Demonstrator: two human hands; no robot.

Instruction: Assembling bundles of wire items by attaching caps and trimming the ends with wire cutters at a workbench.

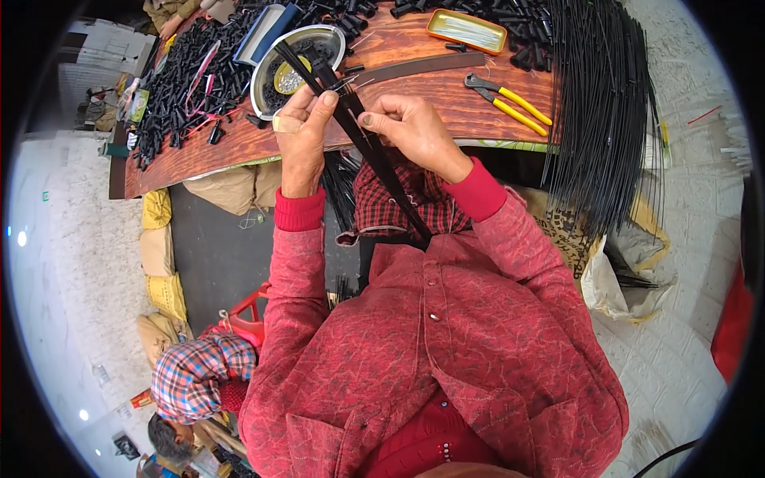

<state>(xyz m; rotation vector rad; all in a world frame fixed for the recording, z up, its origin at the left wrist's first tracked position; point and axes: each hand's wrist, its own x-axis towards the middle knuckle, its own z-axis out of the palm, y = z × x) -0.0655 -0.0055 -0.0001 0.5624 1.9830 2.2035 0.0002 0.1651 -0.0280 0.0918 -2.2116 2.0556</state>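
Note:
A narrow bundle of black ribs, like a folded umbrella frame (373, 151), slants from above the table down to my lap. My left hand (303, 135) is closed around its upper part, the thumb pressed on top and a tan bandage on one finger. On the other side of the bundle, my right hand (414, 134) has its thumb and forefinger pinched together close to the ribs. Whatever lies in that pinch is too small to make out. Behind my left hand stands an oval metal bowl (259, 84) of black parts, with a yellow dish (280, 86) of small shiny pieces inside.
Yellow-handled pincers (522, 111), a flat brown strip (422, 67) and an orange-rimmed tray (431, 27) of thin wires lie on the wooden table (187, 169). Black plastic parts (179, 99) heap at left. Long black rods (602, 119) hang over the right edge. Another person (203, 374) sits lower left.

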